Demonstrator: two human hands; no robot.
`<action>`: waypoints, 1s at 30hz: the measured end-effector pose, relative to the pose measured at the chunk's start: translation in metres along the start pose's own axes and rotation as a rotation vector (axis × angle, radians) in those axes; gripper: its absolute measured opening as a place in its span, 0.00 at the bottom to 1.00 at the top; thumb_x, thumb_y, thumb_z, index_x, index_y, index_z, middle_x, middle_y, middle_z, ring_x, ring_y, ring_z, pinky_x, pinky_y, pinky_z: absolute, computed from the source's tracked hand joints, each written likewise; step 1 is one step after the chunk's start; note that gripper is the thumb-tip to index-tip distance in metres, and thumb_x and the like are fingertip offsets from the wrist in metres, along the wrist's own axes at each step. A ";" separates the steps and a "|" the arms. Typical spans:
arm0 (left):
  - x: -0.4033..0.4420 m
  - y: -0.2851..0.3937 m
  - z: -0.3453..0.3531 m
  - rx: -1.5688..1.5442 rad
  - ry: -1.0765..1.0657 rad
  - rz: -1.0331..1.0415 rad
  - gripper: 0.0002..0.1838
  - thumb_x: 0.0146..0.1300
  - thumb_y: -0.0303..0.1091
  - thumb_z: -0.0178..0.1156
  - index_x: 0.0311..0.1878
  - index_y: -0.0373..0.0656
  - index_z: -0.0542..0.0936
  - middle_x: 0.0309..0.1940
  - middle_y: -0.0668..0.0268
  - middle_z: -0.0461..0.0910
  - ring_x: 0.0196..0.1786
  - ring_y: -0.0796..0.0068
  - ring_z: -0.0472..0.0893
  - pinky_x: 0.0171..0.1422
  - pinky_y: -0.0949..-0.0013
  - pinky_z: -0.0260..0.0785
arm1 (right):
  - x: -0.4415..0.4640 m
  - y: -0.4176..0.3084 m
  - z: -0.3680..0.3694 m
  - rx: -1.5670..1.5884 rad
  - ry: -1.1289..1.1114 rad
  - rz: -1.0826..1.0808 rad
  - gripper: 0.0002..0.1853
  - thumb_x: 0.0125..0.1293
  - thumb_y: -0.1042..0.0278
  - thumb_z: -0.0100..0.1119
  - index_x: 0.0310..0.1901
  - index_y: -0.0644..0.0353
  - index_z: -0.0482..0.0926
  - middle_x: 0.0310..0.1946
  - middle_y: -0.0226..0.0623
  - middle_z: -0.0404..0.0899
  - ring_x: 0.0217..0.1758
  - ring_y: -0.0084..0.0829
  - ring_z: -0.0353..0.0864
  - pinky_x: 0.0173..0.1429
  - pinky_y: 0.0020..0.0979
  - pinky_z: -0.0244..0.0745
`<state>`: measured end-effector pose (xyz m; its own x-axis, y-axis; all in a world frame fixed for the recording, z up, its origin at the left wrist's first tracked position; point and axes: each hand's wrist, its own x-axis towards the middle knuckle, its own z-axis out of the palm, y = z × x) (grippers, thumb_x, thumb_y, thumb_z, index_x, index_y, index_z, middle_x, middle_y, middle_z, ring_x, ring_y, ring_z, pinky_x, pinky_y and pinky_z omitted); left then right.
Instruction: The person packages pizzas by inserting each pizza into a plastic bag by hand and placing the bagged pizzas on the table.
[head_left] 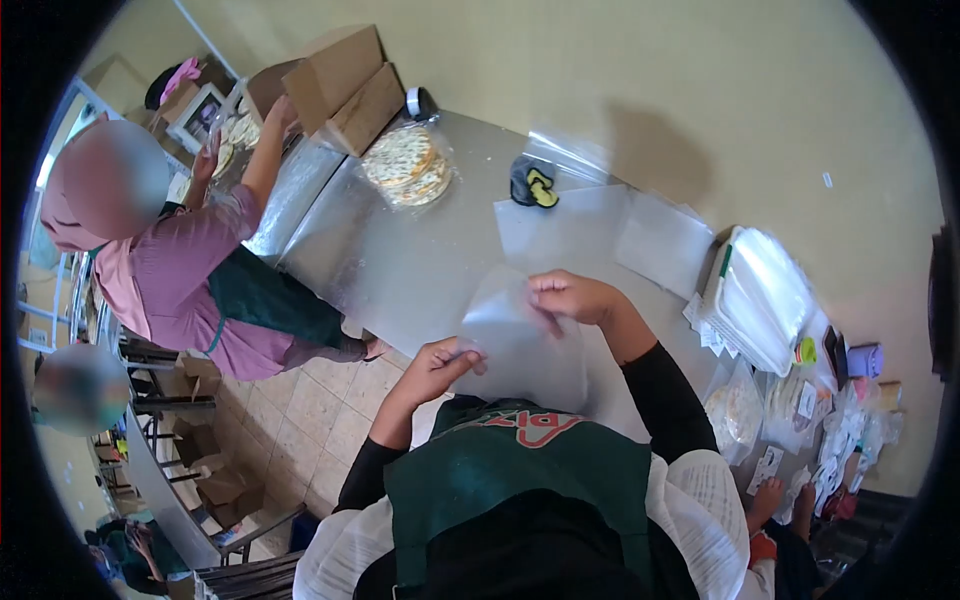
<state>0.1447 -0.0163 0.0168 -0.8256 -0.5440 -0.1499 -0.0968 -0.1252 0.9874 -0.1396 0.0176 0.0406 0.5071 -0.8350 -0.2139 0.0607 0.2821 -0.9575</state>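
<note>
A clear plastic bag (515,345) hangs between my hands, just in front of my apron at the table's near edge. My left hand (438,370) is closed in a pinch at the bag's left side. Higher up, my right hand (572,298) pinches its top edge, with some fingertips smeared by motion. I see nothing inside the bag. Beyond my hands, flat clear plastic sheets (565,228) lie on the metal table, with a dark and yellow bundle (533,185) at their far edge.
Bagged round flatbreads (405,165) lie far left on the table (400,240) beside a cardboard box (345,90). A co-worker (180,260) reaches to that box. On the right stand a white basket of plastic bags (760,295) and more bagged flatbreads (735,415). Another person's hands (780,503) show lower right.
</note>
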 end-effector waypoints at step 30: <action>-0.084 0.015 -0.149 0.871 0.628 -0.127 0.06 0.60 0.33 0.59 0.34 0.40 0.76 0.22 0.56 0.77 0.25 0.58 0.78 0.29 0.63 0.69 | 0.434 0.002 -0.073 0.706 1.439 -0.298 0.26 0.44 0.79 0.64 0.47 0.71 0.66 0.42 0.49 0.76 0.45 0.45 0.79 0.46 0.37 0.76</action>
<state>0.2959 -0.0964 0.0366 -0.3727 -0.9279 -0.0083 -0.7282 0.2869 0.6225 0.0178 -0.3791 -0.0679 -0.7456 -0.5092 -0.4299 0.5690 -0.1507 -0.8084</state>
